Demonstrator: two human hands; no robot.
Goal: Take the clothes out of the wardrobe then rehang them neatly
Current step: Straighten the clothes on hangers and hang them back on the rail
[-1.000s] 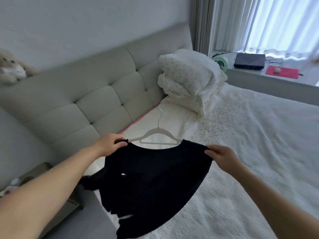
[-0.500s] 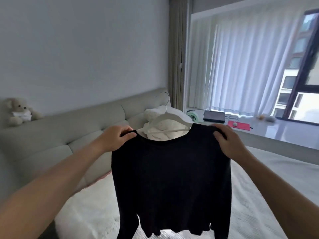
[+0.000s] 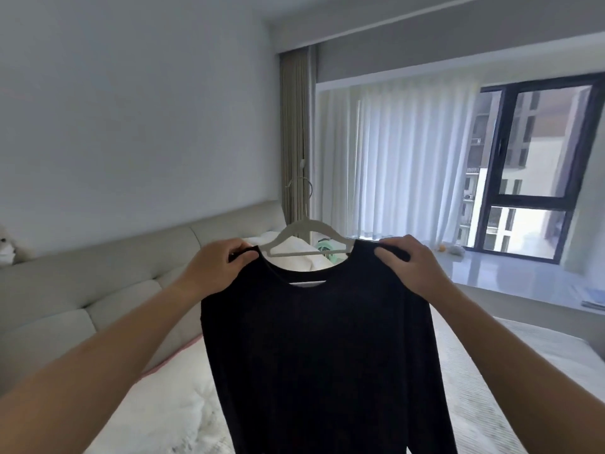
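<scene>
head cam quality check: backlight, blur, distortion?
Head view: strong backlight from the window, so the black shirt reads as a flat dark mass; the hanger hook is motion-blurred; wide-angle bending along the ceiling line; both hands fairly sharp.

A wide bed (image 3: 491, 371) with a white, finely ribbed cover fills the lower room, backed by a padded beige tufted headboard (image 3: 98, 290). On it lie a soft white pillow (image 3: 170, 388) near the headboard and a folded white duvet (image 3: 294, 253) at its far end.
</scene>
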